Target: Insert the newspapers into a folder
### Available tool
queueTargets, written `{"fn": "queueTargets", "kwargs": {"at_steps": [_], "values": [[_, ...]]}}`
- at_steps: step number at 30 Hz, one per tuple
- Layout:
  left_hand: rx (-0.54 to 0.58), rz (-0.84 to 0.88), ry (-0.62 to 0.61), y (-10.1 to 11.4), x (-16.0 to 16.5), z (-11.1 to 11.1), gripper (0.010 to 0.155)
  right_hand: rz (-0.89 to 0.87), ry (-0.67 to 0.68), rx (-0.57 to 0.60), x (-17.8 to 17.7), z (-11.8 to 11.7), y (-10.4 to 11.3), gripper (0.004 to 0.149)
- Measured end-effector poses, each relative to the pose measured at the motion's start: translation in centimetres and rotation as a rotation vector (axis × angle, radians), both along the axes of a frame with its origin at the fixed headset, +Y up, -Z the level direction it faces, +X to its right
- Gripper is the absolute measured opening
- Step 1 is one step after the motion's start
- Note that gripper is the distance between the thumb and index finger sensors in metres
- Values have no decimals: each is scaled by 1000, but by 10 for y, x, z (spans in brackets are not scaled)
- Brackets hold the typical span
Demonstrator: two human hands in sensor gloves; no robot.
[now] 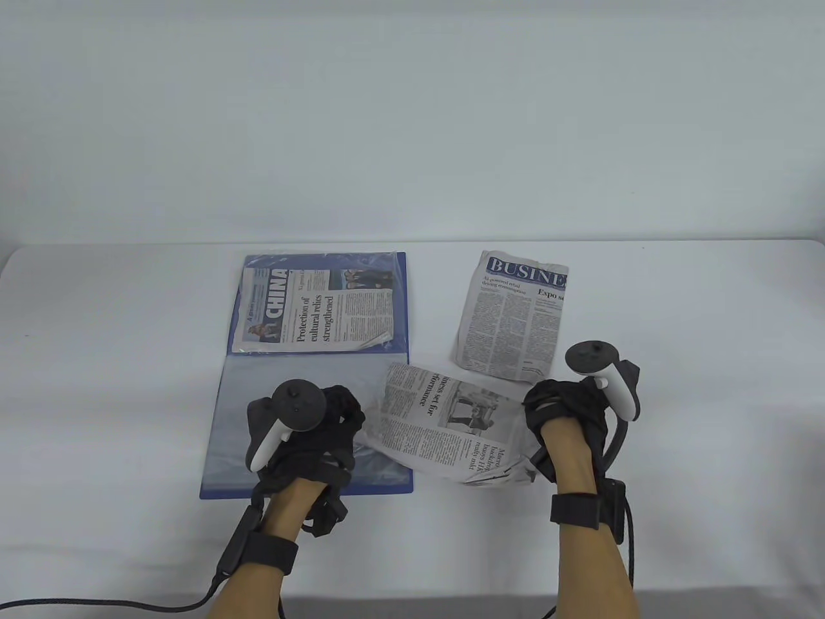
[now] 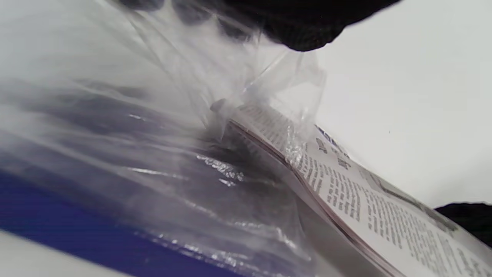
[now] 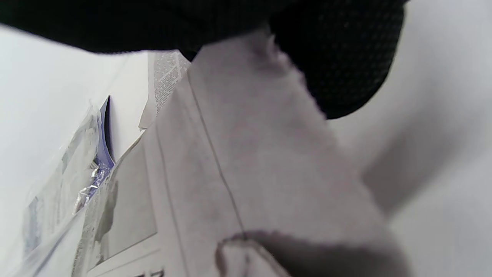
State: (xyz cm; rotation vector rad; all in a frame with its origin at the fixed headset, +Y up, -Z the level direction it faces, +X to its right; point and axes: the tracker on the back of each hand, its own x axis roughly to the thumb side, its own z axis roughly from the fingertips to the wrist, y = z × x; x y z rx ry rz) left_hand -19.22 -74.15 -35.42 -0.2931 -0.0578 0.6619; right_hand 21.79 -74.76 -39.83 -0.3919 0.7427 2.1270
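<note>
A blue folder (image 1: 222, 412) lies open on the white table, with clear plastic sleeves. Its far sleeve holds a "CHINA" newspaper sheet (image 1: 316, 313). My left hand (image 1: 322, 425) pinches the near sleeve's clear plastic (image 2: 246, 73) and lifts its right edge. My right hand (image 1: 561, 419) grips a folded newspaper sheet (image 1: 451, 429) by its right end; the sheet's left edge (image 2: 346, 192) sits at the sleeve's opening. The sheet also shows in the right wrist view (image 3: 238, 154). A third sheet headed "BUSINESS" (image 1: 515, 316) lies flat to the right.
The white table (image 1: 709, 387) extends left and right of the folder, with a pale wall behind. Cables from the gloves (image 1: 129, 606) run off the near edge.
</note>
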Motion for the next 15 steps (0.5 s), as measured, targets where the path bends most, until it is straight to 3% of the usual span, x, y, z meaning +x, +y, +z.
{"fn": "queueTargets", "kwargs": {"at_steps": [5, 9, 11, 12, 15], "values": [[52, 116, 31, 5, -4, 3, 43, -37, -47, -93, 8, 7, -6, 39], [71, 122, 29, 7, -4, 4, 43, -20, -37, -104, 8, 7, -6, 39], [39, 118, -8, 4, -2, 2, 43, -35, -14, -30, 2, 3, -6, 39], [20, 89, -23, 2, 0, 2, 43, -80, 17, 109, -5, -3, -6, 40], [-15, 0, -46, -2, 5, 0, 43, -161, -46, 265, -20, -7, -4, 51]]}}
